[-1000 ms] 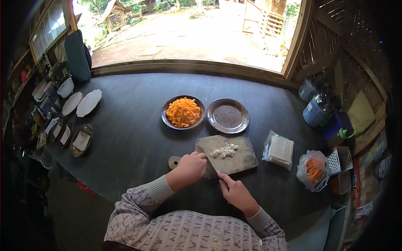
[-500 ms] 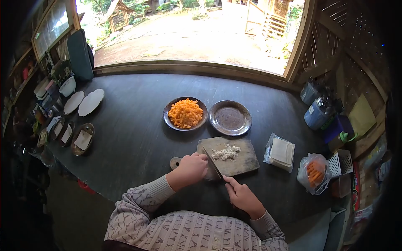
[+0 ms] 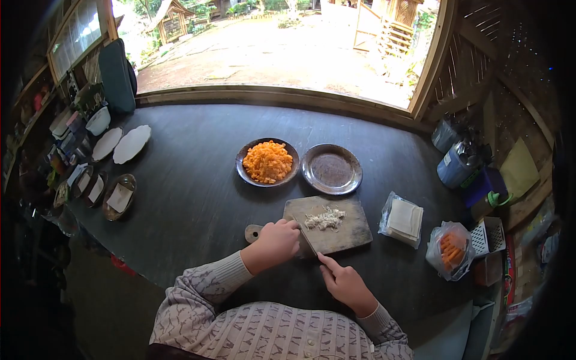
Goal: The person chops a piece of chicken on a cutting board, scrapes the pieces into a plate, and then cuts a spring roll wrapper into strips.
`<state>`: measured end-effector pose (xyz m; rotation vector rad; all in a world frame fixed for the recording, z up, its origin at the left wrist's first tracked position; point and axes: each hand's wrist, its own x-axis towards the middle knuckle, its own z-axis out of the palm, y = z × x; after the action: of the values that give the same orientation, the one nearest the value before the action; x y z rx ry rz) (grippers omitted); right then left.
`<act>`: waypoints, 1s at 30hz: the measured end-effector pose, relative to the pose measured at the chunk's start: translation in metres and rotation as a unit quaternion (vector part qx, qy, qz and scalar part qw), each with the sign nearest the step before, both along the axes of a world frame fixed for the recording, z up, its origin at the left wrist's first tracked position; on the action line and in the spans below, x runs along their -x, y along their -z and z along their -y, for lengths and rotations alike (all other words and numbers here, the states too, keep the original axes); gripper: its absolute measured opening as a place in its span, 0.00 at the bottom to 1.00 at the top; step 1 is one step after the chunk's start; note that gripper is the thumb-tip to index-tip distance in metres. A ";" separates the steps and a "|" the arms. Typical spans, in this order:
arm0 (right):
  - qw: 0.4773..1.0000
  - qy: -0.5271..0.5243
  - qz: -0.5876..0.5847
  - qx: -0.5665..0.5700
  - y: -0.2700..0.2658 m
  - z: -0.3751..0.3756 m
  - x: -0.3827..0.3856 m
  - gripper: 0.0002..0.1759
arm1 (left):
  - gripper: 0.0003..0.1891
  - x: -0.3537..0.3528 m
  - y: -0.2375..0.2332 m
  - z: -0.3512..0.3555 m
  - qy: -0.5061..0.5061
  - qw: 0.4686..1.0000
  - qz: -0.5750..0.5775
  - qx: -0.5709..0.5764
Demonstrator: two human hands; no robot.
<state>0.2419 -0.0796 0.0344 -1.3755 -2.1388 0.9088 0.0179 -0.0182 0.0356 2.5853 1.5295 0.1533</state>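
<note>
Low in the frame's centre, the right hand (image 3: 343, 283) is clamped on a knife (image 3: 307, 240), forefinger laid along its spine. Just up and left, the left hand (image 3: 277, 242) rests on the near-left end of the wooden cutting board (image 3: 347, 230), fingers curled together. Finely chopped white bits (image 3: 324, 218) lie mid-board. Beyond stand a bowl of diced orange vegetable (image 3: 267, 162) and an empty metal plate (image 3: 332, 169).

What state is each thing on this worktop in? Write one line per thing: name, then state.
left hand: curled, resting on the cutting board
right hand: gripping the knife
knife: blade down on the cutting board
cutting board: flat, bearing chopped white bits
bowl: filled with orange cubes
metal plate: empty
plastic packet: holds white sheets
</note>
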 end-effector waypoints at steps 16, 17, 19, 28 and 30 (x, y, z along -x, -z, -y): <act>0.969 0.041 -0.080 0.230 -0.023 -0.010 0.001 0.20 | 0.10 0.000 0.003 0.003 0.013 0.999 0.020 -0.027; 0.969 0.042 -0.084 0.228 -0.020 -0.011 0.000 0.20 | 0.10 0.000 0.003 0.004 0.015 0.999 0.020 -0.025; 0.983 0.034 -0.072 0.167 0.003 -0.015 0.004 0.20 | 0.10 -0.001 0.001 0.003 0.013 1.000 0.014 -0.020; 0.977 0.053 -0.102 0.181 -0.012 -0.013 0.014 0.21 | 0.10 0.002 0.001 0.000 0.010 1.000 0.008 0.002; 0.977 0.058 -0.110 0.175 -0.011 -0.011 0.012 0.21 | 0.10 0.001 0.000 0.000 0.007 1.000 0.005 0.005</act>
<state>0.2295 -0.0683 0.0454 -1.4652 -1.7720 1.3697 0.0170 -0.0183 0.0354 2.5829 1.5055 0.1550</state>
